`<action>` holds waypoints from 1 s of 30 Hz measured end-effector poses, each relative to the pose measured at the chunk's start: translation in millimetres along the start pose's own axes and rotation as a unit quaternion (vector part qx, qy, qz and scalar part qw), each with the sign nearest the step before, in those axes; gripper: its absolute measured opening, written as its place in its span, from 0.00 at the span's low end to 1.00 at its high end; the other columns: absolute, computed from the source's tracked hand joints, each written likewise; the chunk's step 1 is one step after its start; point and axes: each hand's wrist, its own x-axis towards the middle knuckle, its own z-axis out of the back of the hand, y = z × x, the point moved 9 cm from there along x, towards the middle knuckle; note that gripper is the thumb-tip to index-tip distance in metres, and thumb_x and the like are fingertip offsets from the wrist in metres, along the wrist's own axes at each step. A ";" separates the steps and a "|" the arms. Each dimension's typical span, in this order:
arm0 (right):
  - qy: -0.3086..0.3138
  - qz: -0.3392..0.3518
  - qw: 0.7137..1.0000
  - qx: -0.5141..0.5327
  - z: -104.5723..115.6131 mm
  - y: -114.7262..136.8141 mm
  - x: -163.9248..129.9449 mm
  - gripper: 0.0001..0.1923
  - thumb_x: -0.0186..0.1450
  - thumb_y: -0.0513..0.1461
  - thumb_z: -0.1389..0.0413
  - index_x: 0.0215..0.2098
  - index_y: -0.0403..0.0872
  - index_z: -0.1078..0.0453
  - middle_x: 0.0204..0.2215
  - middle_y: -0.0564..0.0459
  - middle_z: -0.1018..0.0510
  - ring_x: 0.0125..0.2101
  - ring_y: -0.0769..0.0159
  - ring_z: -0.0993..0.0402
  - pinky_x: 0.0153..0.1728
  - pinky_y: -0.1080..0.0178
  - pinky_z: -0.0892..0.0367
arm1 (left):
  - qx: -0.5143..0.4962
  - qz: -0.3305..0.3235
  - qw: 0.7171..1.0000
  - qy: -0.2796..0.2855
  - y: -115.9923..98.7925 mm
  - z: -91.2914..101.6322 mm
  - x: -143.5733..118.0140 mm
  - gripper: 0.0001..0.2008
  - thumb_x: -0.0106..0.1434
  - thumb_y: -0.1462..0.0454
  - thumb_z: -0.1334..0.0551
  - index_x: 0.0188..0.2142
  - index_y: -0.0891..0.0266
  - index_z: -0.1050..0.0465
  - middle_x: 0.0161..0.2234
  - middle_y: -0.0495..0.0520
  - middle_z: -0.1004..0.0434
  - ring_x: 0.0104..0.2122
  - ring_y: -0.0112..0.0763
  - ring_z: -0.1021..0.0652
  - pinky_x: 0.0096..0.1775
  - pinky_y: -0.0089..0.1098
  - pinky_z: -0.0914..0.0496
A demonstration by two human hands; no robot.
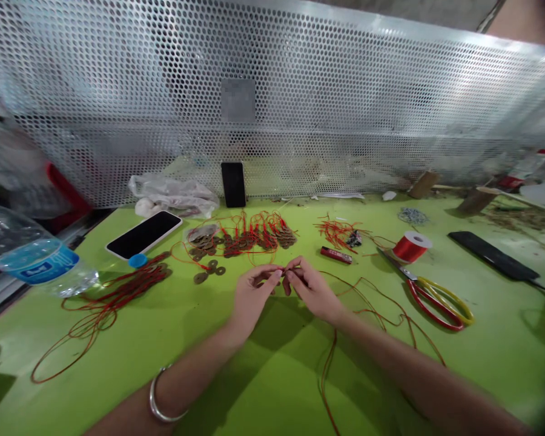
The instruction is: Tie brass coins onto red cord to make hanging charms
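My left hand (253,295) and my right hand (309,287) meet at the middle of the green table (272,375), fingertips pinching a thin red cord (367,297) between them. The cord trails off to the right and down past my right forearm. Just beyond my fingers lie a few loose brass coins (209,270), and behind those a heap of coins strung on red cord (247,237). A silver bangle sits on my left wrist.
A bundle of red cords (104,303) lies left, near a phone (144,234) and a toppled water bottle (29,257). Scissors (429,293), a red thread spool (411,246) and a red lighter (336,255) lie right. A second phone (233,184) leans on the perforated metal screen.
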 end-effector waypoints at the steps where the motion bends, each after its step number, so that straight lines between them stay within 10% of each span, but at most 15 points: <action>1: 0.007 -0.004 1.000 0.002 -0.7 -1.0 0.2 0.04 0.67 0.41 0.57 0.35 0.49 0.47 0.21 0.59 0.33 0.24 0.71 0.35 0.29 0.66 0.38 | 0.002 -0.001 1.000 -0.001 -1.0 0.8 0.1 0.10 0.52 0.59 0.36 0.30 0.63 0.25 0.28 0.53 0.21 0.26 0.29 0.24 0.25 0.26 0.30; 10: -0.008 -0.045 0.998 -0.038 14.6 -6.6 0.4 0.08 0.66 0.40 0.56 0.44 0.48 0.48 0.22 0.59 0.34 0.25 0.69 0.35 0.28 0.66 0.39 | 0.050 -0.030 0.998 0.018 -14.1 1.1 0.8 0.06 0.53 0.61 0.37 0.28 0.63 0.26 0.27 0.52 0.22 0.22 0.25 0.27 0.24 0.25 0.32; 30: 0.038 0.136 0.958 -0.249 14.1 30.8 -4.9 0.10 0.63 0.32 0.53 0.37 0.47 0.31 0.34 0.49 0.26 0.34 0.66 0.30 0.36 0.64 0.35 | 0.121 -0.026 0.988 0.088 -7.7 -12.5 -2.5 0.07 0.51 0.62 0.37 0.28 0.61 0.21 0.25 0.51 0.20 0.25 0.32 0.24 0.28 0.29 0.31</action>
